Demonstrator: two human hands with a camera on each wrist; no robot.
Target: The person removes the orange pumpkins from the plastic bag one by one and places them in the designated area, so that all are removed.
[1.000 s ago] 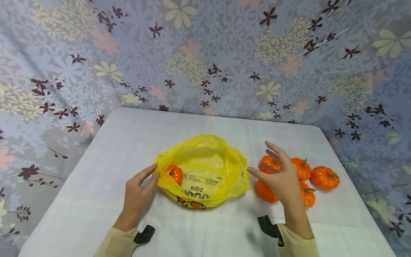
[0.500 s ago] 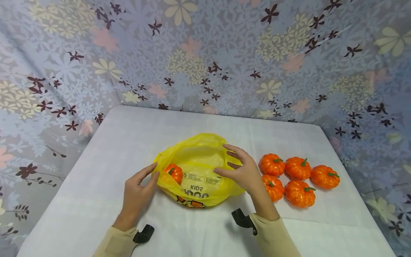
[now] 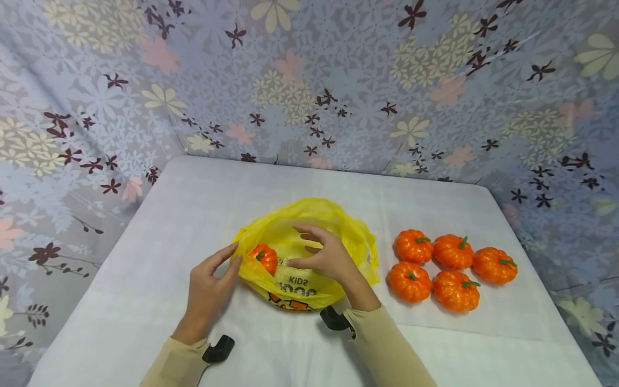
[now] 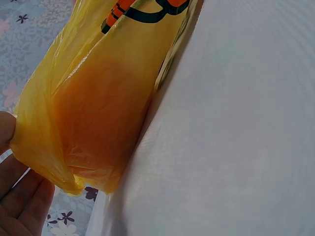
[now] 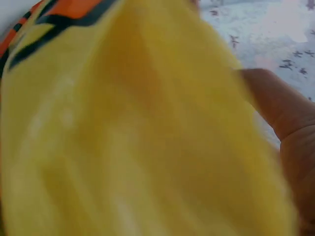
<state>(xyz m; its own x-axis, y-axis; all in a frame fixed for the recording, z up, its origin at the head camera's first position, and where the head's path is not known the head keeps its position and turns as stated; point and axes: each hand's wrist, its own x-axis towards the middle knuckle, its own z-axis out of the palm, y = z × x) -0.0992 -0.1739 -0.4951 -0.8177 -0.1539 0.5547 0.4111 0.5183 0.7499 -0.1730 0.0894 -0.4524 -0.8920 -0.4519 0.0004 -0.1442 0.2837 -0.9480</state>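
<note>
A yellow plastic bag (image 3: pixel 309 207) lies on the table with its mouth spread wide, dark printing on its side. Inside it, at the left, sits a small orange pumpkin (image 3: pixel 267 260) with a green stem. My left hand (image 3: pixel 210 290) pinches the bag's left rim between thumb and fingers; in the left wrist view the pumpkin glows orange through the plastic near the left fingers (image 4: pixel 29 206). Over the bag's mouth, my right hand (image 3: pixel 329 259) reaches in with fingers apart and slightly bent, holding nothing, its fingertips to the right of the pumpkin.
Several more orange pumpkins (image 3: pixel 454 290) with green stems stand grouped on the white table (image 3: pixel 464 360) to the right of the bag. A floral cloth (image 3: pixel 358 80) hangs behind and along both sides.
My right hand has swung left from beside the pumpkin group, over the bag's right rim, to the middle of its mouth. The left hand keeps its pinch on the bag.
</note>
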